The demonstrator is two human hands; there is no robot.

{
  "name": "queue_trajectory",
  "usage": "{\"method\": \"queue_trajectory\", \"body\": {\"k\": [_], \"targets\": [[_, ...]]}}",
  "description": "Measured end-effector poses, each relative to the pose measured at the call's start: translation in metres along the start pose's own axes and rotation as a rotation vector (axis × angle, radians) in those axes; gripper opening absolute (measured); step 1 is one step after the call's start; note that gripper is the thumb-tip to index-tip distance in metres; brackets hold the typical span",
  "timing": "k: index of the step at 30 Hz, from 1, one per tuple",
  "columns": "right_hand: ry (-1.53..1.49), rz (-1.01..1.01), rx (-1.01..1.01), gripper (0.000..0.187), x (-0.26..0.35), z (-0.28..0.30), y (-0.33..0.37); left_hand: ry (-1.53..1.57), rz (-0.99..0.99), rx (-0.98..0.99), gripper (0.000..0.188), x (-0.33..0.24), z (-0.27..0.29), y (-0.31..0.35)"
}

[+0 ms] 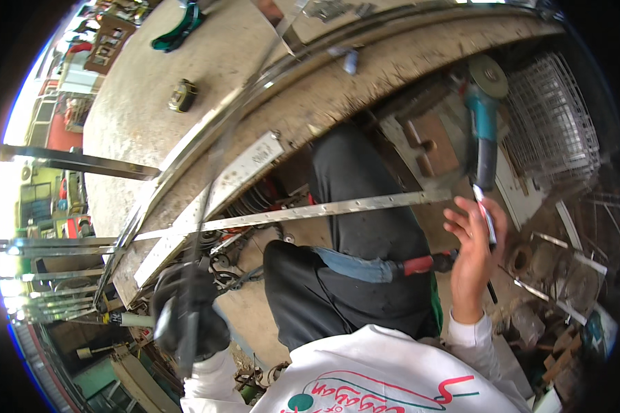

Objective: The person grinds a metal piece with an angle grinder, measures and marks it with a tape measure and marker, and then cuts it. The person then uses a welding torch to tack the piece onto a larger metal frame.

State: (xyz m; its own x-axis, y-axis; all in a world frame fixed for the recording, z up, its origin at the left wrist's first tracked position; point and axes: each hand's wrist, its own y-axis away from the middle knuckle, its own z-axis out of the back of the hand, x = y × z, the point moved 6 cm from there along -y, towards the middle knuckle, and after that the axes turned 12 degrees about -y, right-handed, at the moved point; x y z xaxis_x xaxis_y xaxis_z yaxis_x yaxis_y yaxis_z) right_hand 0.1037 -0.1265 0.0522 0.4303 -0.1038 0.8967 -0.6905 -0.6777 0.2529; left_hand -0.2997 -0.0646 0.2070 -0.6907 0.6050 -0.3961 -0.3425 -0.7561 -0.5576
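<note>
My left hand [191, 313], in a dark glove, is low on the left, closed around a long thin metal strip [217, 155]. The strip is blurred and slants up past the table edge. My bare right hand [477, 241] is raised with half-curled fingers. Between them is a slim white, red and black stick [486, 215], perhaps a marker. A teal angle grinder [482, 113] with a grey disc lies just beyond that hand. Across my thigh runs a perforated metal bar [317, 211], its right end close to my right fingers. A red-and-black handle [424, 264] rests on my lap beside blue denim cloth [355, 266].
A concrete table [134, 103] curves along the far side, carrying long metal bars [193, 138], a tape measure [183, 95] and a green-and-black item [179, 29]. A white metal strip [244, 165] lies at its near edge. Wire mesh [551, 117] and scrap [551, 275] crowd the right.
</note>
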Motion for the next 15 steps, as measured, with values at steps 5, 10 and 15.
{"method": "queue_trajectory", "body": {"k": [5,10,15], "targets": [[0.141,0.179,0.063,0.035,0.008,-0.004,-0.005,-0.017,0.457,-0.215,0.036,0.087,0.049,0.036],[0.159,0.165,0.37,0.041,0.033,-0.075,-0.053,-0.226,0.142,-0.147,0.051,0.103,-0.038,-0.095],[0.149,0.037,0.552,0.039,-0.002,-0.166,-0.168,-0.381,-0.043,0.058,0.053,0.176,-0.101,-0.194]]}}
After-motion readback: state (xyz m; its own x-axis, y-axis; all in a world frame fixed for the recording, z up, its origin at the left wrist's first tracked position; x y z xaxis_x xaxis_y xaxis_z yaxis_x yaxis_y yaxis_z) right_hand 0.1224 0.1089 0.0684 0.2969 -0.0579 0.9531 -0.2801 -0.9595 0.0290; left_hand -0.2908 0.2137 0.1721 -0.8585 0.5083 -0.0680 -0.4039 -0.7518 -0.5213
